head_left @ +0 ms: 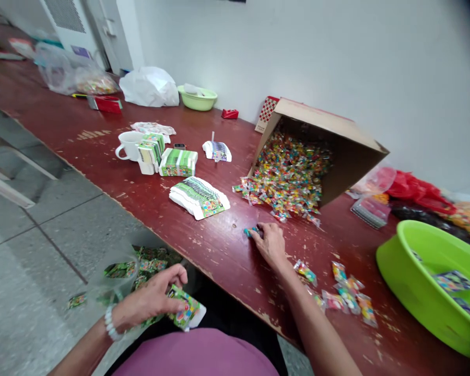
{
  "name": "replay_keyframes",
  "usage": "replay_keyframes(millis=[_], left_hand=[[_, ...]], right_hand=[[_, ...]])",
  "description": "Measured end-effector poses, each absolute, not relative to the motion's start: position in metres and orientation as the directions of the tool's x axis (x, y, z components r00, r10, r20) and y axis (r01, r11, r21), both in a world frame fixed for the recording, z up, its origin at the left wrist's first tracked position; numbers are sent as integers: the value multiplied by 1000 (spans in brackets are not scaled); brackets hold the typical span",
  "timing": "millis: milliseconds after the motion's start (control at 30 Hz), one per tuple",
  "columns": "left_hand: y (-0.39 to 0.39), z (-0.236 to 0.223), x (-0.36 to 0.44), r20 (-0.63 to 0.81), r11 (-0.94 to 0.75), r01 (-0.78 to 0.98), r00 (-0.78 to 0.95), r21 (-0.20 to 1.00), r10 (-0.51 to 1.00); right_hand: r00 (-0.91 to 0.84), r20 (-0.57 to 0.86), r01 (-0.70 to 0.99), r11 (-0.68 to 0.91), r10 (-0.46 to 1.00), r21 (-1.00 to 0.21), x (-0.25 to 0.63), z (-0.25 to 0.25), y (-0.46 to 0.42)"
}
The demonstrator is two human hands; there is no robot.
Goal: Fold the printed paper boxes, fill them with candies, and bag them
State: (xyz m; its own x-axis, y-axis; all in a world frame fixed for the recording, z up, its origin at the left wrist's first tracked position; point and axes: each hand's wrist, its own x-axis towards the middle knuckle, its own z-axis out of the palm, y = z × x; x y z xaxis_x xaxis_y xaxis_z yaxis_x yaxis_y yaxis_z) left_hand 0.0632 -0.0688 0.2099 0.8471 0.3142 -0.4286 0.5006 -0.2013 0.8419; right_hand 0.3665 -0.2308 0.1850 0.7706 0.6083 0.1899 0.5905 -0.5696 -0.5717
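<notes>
Carton (184, 309) is grasped in the left hand (154, 296) at lower centre, while the right hand (272, 244) touches a blue sweet packet (249, 232) mid-frame (whether gripped, I cannot tell); similar packs (152, 265) at lower left look finished, but flat cartons (199, 197) near centre and heaped sweets (290, 172) at upper right seem left.

Honestly can't read a single word here. There's printing on the little green carton (185, 308), the fanned green flat cartons (203, 197) and the purple-printed stack (220, 151), but it's all too small or blurry.
</notes>
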Motion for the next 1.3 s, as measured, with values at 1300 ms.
replay_keyframes(millis=[1300], left_hand=[[-121,238,113,-318,367,236,931,900,179]], right_hand=[[462,275,564,-40,843,-825,255,258,-255]])
